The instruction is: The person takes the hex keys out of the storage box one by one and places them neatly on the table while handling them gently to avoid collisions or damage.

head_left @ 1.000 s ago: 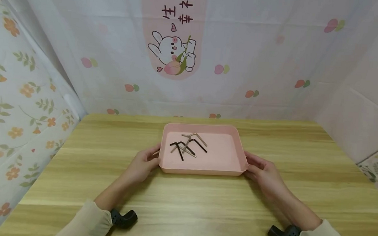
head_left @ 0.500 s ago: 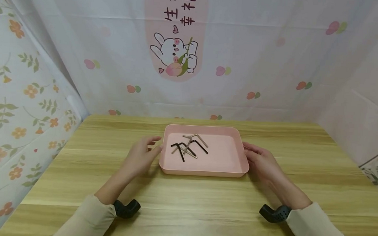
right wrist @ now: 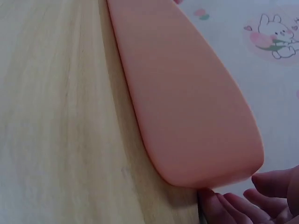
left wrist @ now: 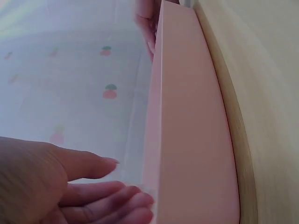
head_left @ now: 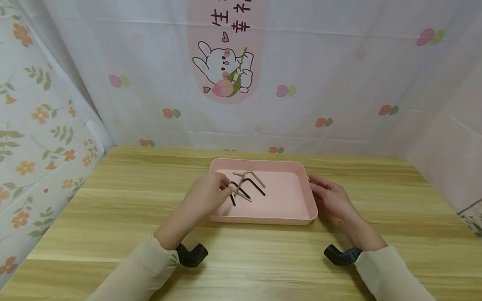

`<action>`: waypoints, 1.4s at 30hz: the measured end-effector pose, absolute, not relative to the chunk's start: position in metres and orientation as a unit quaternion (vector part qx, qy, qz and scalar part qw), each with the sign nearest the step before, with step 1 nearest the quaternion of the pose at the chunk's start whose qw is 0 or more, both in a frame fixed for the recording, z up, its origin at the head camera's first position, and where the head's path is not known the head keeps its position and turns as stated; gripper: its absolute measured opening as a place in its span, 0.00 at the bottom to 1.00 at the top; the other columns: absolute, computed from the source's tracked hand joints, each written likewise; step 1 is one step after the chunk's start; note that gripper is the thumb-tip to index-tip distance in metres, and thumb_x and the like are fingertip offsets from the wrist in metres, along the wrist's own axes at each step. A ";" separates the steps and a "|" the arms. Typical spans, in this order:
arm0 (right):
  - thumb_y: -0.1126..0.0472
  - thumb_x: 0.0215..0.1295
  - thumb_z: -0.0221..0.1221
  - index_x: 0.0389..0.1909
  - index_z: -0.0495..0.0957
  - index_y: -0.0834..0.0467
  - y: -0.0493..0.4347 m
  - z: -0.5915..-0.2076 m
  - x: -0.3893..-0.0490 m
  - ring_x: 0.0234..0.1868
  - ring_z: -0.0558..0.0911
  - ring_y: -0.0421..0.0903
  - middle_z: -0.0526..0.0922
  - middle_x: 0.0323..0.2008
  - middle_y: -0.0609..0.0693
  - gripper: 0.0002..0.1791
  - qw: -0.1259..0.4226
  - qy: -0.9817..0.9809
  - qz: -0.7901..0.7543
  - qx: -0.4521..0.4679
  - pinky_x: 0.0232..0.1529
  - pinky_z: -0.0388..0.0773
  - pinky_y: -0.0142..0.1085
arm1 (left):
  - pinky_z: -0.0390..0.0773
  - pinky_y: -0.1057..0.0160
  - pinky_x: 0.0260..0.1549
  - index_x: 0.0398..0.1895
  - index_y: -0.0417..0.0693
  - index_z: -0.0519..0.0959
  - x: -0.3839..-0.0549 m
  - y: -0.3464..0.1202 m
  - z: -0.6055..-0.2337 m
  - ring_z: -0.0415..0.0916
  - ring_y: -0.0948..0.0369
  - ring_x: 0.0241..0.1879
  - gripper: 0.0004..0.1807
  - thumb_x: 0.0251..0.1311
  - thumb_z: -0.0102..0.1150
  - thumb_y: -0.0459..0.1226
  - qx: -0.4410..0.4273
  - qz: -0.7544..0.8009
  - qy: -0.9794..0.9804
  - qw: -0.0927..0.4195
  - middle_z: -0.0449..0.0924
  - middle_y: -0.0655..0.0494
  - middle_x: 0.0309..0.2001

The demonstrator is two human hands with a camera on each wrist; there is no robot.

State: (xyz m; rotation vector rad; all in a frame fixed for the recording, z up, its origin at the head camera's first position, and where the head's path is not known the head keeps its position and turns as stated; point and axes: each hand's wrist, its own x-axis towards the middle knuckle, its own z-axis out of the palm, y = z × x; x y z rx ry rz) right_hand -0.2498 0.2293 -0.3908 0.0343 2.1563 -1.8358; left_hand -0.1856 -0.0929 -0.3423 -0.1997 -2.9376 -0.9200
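- Head view: black hex keys (head_left: 256,186) and silver hex keys (head_left: 257,179) lie crossed in the left half of the pink tray (head_left: 262,220).
- Left hand (head_left: 205,192) has moved from the tray's left edge to above the keys; attention now seems to be on the contents rather than the tray.
- Its thumb and fingers look apart; contact with a key cannot be told.
- Right hand (head_left: 335,201) remains touching the tray's right edge, thumb and loose fingers apart.
- Tray sits nearer the far edge of the tabletop (head_left: 259,269), between its left and right edges.
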 end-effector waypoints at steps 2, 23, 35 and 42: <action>0.58 0.80 0.47 0.80 0.51 0.61 0.230 -0.392 -0.251 0.53 0.80 0.27 0.59 0.77 0.64 0.32 0.149 0.752 -0.642 0.004 0.51 0.79 0.21 | 0.79 0.60 0.34 0.35 0.42 0.86 -0.192 -0.090 -0.347 0.80 0.59 0.31 0.08 0.67 0.61 0.37 -0.057 -0.296 -0.953 0.005 0.86 0.54 0.32; 0.60 0.81 0.46 0.78 0.58 0.60 0.231 -0.396 -0.250 0.69 0.73 0.47 0.62 0.76 0.62 0.28 0.117 0.800 -0.587 -0.027 0.49 0.78 0.21 | 0.65 0.64 0.21 0.16 0.47 0.73 -0.205 -0.079 -0.362 0.63 0.61 0.17 0.19 0.66 0.63 0.38 -0.027 -0.241 -0.970 -0.018 0.66 0.59 0.16; 0.58 0.79 0.49 0.77 0.59 0.61 0.236 -0.403 -0.252 0.49 0.77 0.20 0.61 0.76 0.62 0.29 0.105 0.778 -0.618 -0.044 0.48 0.79 0.21 | 0.73 0.60 0.25 0.24 0.44 0.82 -0.211 -0.076 -0.369 0.74 0.58 0.25 0.09 0.62 0.63 0.34 -0.029 -0.213 -0.977 0.003 0.83 0.51 0.29; 0.58 0.79 0.50 0.77 0.59 0.61 0.236 -0.405 -0.252 0.48 0.77 0.20 0.61 0.76 0.63 0.29 0.103 0.780 -0.616 -0.041 0.48 0.79 0.21 | 0.65 0.63 0.20 0.19 0.44 0.76 -0.215 -0.078 -0.369 0.66 0.59 0.22 0.12 0.60 0.63 0.33 -0.027 -0.220 -0.975 -0.008 0.74 0.53 0.23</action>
